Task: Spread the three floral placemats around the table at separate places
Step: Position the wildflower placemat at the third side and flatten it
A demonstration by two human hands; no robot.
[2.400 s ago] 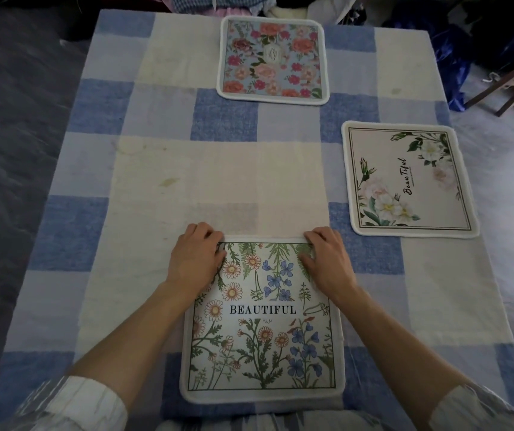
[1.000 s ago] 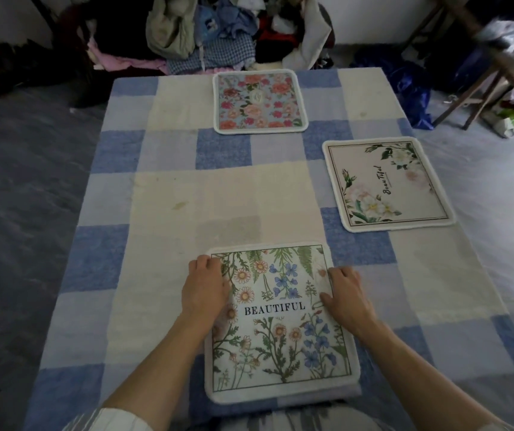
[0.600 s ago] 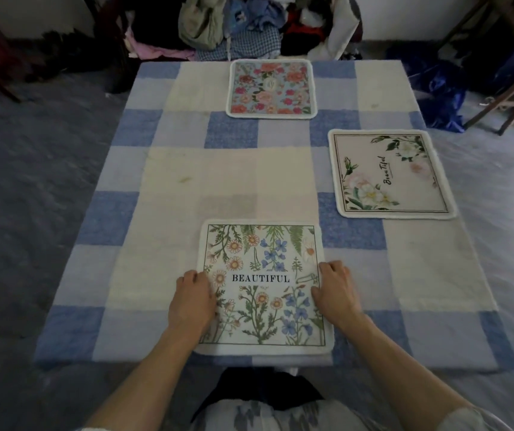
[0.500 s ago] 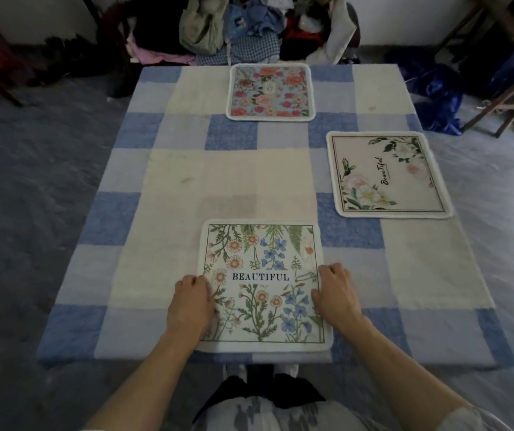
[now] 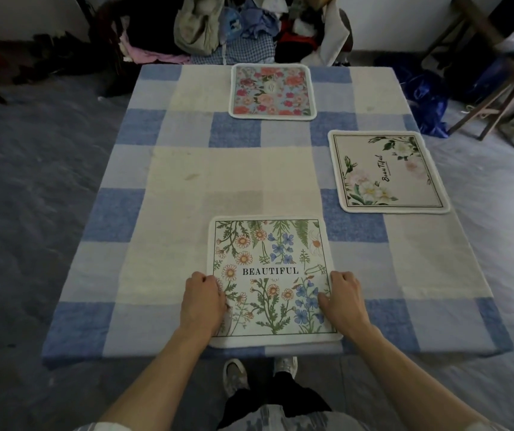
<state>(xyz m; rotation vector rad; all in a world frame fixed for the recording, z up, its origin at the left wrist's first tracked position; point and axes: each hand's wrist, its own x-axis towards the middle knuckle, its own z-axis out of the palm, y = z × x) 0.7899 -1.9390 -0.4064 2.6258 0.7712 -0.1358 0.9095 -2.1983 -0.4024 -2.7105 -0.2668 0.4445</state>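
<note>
My left hand [image 5: 201, 301] and right hand [image 5: 343, 301] grip the BEAUTIFUL placemat [image 5: 269, 269] by its sides, centred between them.

Both bare forearms [image 5: 162, 368] reach forward from the bottom of the view, angled slightly inward. The left hand [image 5: 203, 301] lies knuckles up, fingers curled at the left edge of the white-bordered, wildflower-print fabric placemat [image 5: 269, 275]. The right hand [image 5: 343, 298] mirrors it at the right edge, with its thumb on top and its fingers curled at the edge.
</note>
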